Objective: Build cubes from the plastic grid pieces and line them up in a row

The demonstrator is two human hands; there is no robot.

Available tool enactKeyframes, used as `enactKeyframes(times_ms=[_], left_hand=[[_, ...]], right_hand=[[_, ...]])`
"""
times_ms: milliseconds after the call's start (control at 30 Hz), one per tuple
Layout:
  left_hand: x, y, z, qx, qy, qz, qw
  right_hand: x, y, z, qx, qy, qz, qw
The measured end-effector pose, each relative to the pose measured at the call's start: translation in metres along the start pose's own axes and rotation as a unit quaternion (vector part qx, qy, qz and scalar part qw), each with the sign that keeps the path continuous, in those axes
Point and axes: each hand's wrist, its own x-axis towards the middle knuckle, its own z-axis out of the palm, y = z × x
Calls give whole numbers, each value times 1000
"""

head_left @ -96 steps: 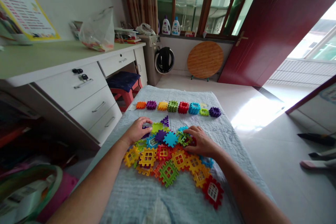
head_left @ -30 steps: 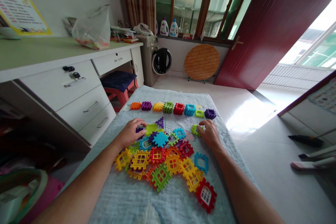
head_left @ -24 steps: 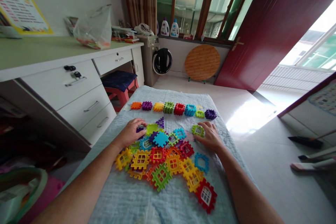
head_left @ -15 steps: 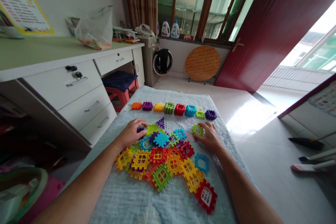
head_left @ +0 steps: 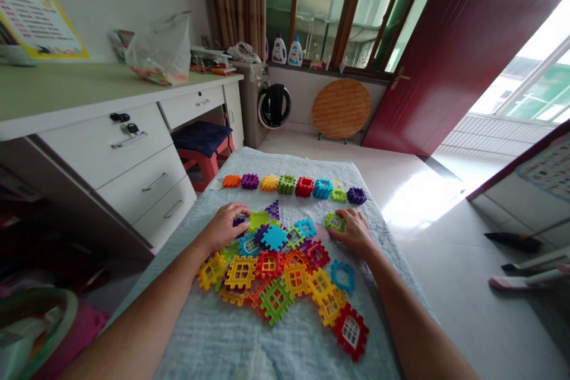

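The cloth-covered table [head_left: 209,338] narrows toward upper centre, cloth showing between the central heap of pieces [head_left: 282,267] and its right edge; left of centre, the left hand [head_left: 222,227] curves by a purple piece [head_left: 239,222], grip unclear; right of centre, the right hand [head_left: 356,230] pinches a lime window piece [head_left: 335,221], face upward, long axis unclear

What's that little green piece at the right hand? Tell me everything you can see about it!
The green piece is bright lime and squarish, with bumpy, toothed edges and a white window grid in the middle. It looks like plastic. It sits apart from the messy pile, over the pale blue cloth. The right hand holds its right side with thumb and fingers. I can't tell whether it's lifted at all.
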Motion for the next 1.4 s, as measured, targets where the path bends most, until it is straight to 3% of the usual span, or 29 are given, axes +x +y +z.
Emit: enactKeyframes(times_ms=[300,733,1000,1167,1400], left_hand=[[0,1,1,-10,10,0,1000],[0,0,1,-7,14,1,1000],[-1,-1,2,-2,25,-4,1000],[-1,2,0,-5,19,-12,1000],[-2,4,-1,-3,8,-20,1000]], right_hand=[[5,0,-9,-17,-29,-13,999],[25,-12,-21,-120,-81,-58,988],[78,23,-49,-126,-4,-55,991],[109,36,-45,-139,-41,-61,988],[127,41,-31,-155,-87,-71,982]])
